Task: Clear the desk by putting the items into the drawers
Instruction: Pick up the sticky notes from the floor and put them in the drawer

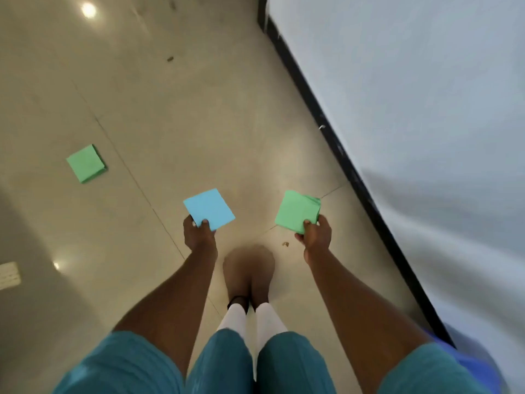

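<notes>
The tiled floor fills the view; a pale wall with a black baseboard runs along the right.

Left hand: fingers curled, pinching the near corner of a blue note pad, held above the floor.

Right hand: fingers curled, pinching a green note pad, likewise held above the floor.

A second green pad lies flat on the floor, well apart to the left.

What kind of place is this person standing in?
Probably an indoor room or corridor: a glossy beige tiled floor showing ceiling-light reflections, and a white wall edged with a black skirting board.
</notes>
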`<act>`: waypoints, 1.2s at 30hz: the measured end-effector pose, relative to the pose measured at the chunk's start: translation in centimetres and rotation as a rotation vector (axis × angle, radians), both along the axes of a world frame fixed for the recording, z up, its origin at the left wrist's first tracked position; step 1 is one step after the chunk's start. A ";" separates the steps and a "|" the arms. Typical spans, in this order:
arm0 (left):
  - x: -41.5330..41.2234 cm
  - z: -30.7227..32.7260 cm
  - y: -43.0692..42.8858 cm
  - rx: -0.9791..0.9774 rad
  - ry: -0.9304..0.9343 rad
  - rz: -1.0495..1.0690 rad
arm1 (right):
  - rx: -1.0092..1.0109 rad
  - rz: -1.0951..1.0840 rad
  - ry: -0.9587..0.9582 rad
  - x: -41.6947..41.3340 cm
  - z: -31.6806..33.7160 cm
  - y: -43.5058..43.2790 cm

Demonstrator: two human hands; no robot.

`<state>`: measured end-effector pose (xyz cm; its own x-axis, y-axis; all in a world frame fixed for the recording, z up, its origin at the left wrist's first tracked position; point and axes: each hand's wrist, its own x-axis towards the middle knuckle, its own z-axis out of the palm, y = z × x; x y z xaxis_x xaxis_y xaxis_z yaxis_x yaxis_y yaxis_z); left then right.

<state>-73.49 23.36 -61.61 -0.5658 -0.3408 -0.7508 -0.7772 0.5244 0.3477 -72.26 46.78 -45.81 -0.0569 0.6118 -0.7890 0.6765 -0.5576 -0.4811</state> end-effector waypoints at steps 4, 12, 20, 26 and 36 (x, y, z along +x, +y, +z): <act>-4.8 21.6 5.6 0.266 0.147 0.400 | -0.049 -0.099 0.115 1.9 9.2 -0.2; -3.7 41.2 8.3 0.508 0.049 0.210 | -0.026 -0.358 0.237 7.0 25.5 -0.8; 1.7 50.7 9.5 0.656 -0.010 -0.154 | 0.098 -0.729 0.297 17.1 35.2 -3.7; 11.0 57.3 12.7 0.791 -0.200 -0.422 | 0.263 -0.966 0.364 28.0 43.7 -5.8; 37.6 69.2 24.7 1.049 -0.402 -1.049 | 0.702 -1.312 0.167 53.0 54.6 -3.5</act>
